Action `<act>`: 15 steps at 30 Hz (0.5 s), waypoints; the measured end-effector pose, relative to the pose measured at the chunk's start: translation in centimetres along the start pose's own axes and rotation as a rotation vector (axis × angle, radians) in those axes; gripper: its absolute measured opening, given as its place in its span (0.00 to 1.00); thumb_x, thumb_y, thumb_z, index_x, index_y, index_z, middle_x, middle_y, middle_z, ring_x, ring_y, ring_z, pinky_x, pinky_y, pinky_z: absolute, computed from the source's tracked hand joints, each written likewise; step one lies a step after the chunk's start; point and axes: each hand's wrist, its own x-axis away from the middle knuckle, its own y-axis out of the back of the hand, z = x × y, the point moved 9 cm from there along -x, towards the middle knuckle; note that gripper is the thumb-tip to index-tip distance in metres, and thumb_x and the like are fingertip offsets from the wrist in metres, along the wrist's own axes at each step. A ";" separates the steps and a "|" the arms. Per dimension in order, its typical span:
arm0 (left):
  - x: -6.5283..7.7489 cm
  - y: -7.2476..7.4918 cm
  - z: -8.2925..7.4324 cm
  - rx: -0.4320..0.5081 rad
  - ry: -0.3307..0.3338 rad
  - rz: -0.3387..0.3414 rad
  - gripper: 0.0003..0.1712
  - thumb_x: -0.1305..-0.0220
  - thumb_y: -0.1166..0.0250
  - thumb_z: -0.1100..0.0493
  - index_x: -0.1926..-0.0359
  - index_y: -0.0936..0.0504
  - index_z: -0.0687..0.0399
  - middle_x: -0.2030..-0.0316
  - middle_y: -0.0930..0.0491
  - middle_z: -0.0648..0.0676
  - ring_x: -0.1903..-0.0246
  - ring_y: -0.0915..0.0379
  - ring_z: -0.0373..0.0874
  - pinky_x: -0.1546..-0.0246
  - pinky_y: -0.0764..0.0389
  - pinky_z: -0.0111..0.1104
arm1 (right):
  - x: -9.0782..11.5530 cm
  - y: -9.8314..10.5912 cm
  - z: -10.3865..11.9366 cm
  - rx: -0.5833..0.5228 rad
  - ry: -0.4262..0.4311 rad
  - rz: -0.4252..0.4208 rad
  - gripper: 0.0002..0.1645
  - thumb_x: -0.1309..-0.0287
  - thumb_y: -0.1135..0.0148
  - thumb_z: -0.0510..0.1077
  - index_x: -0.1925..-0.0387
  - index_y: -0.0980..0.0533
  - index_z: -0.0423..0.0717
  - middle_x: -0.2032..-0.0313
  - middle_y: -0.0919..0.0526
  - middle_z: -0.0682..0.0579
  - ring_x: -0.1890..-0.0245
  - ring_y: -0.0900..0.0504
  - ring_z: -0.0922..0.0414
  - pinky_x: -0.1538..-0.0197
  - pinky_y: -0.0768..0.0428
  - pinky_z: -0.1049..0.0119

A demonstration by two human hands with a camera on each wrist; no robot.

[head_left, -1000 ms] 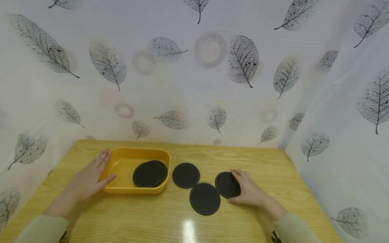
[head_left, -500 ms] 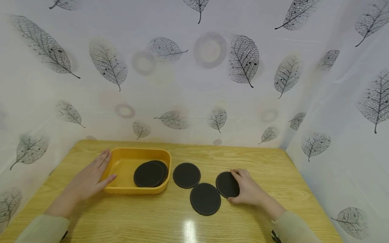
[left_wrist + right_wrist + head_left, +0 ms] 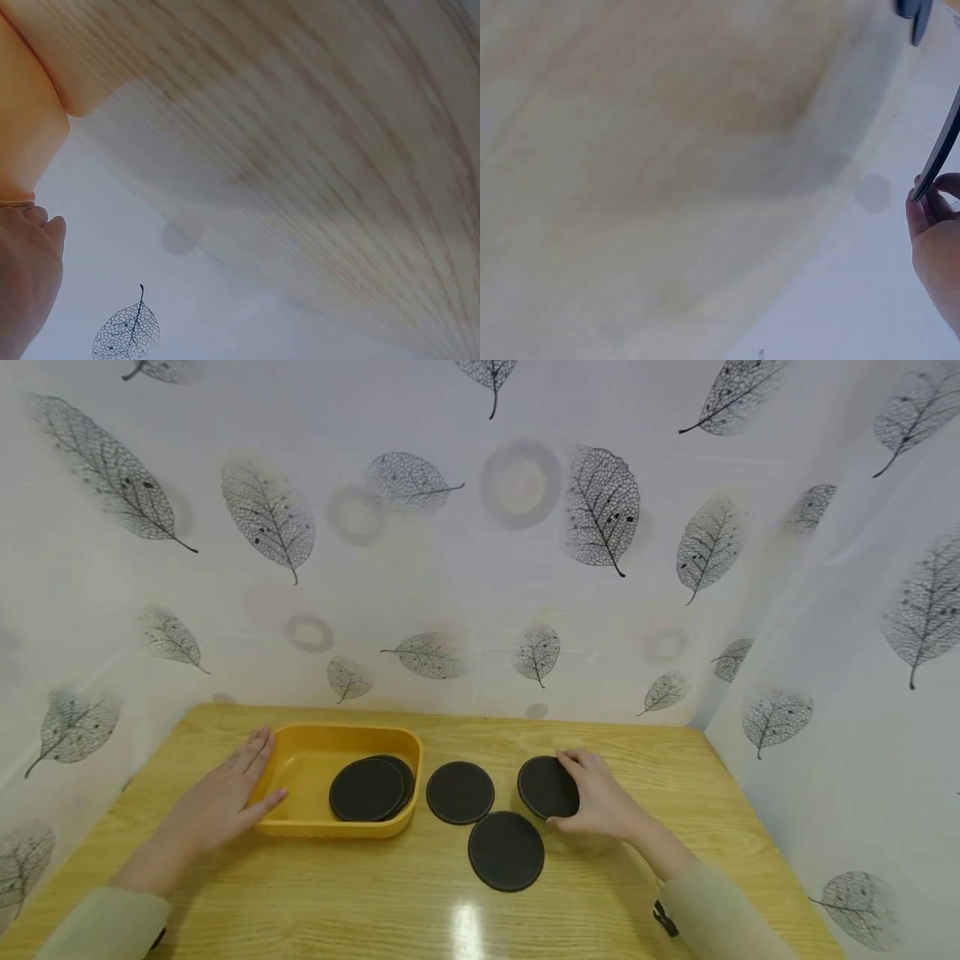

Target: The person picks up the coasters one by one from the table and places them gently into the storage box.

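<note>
In the head view my right hand (image 3: 600,797) pinches a round black coaster (image 3: 546,785) by its right side, thumb at the near edge and fingers at the far edge. The right wrist view shows this coaster (image 3: 941,146) edge-on, raised off the table. My left hand (image 3: 217,797) rests against the left end of a yellow plastic tray (image 3: 337,831), fingers straight along its side and thumb over the front rim. Two overlapping black coasters (image 3: 366,789) lie in the tray's right half. Two more, a far coaster (image 3: 460,792) and a near coaster (image 3: 506,852), lie flat right of the tray.
The wooden table (image 3: 360,902) runs back to a pale leaf-patterned curtain (image 3: 480,610), which also encloses both sides. A dark band or strap (image 3: 664,918) shows below the right sleeve (image 3: 720,910).
My right hand has lifted the coaster off the table and shifted it slightly left and away from me. The left hand, tray and other coasters stay in place.
</note>
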 end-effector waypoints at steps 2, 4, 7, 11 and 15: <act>0.1 0.0 0.0 -0.005 -0.003 -0.004 0.50 0.20 0.44 0.42 0.19 0.52 0.76 0.18 0.55 0.73 0.16 0.57 0.67 0.26 0.83 0.16 | -1.2 0.2 1.0 -0.007 0.015 0.015 0.64 0.56 0.18 0.57 0.24 0.35 0.27 0.32 0.29 0.31 0.35 0.29 0.35 0.39 0.19 0.36; 0.1 0.1 0.0 -0.011 -0.005 -0.006 0.50 0.20 0.44 0.42 0.19 0.51 0.77 0.18 0.55 0.73 0.16 0.57 0.66 0.26 0.83 0.16 | -2.5 0.3 2.2 -0.019 0.025 0.039 0.65 0.55 0.18 0.57 0.23 0.36 0.29 0.31 0.30 0.32 0.33 0.30 0.35 0.37 0.20 0.37; 0.1 0.1 -0.1 -0.028 -0.008 -0.008 0.50 0.20 0.44 0.41 0.19 0.51 0.77 0.18 0.54 0.73 0.17 0.56 0.67 0.26 0.83 0.17 | -4.4 0.2 4.4 -0.039 0.054 0.071 0.65 0.53 0.18 0.57 0.22 0.38 0.29 0.28 0.32 0.32 0.30 0.32 0.35 0.33 0.21 0.37; 0.0 0.2 -0.2 -0.038 -0.005 0.003 0.50 0.20 0.44 0.41 0.19 0.49 0.77 0.18 0.52 0.74 0.17 0.54 0.68 0.25 0.82 0.17 | -7.1 -0.1 7.8 -0.059 0.111 0.099 0.66 0.52 0.19 0.58 0.21 0.40 0.31 0.27 0.35 0.33 0.28 0.34 0.36 0.29 0.23 0.38; -0.1 0.2 -0.3 -0.034 0.006 0.023 0.50 0.20 0.45 0.40 0.19 0.49 0.76 0.18 0.52 0.74 0.18 0.52 0.69 0.23 0.81 0.21 | -9.6 -0.7 11.1 -0.077 0.161 0.123 0.67 0.51 0.20 0.59 0.19 0.42 0.34 0.25 0.36 0.35 0.26 0.36 0.39 0.26 0.25 0.42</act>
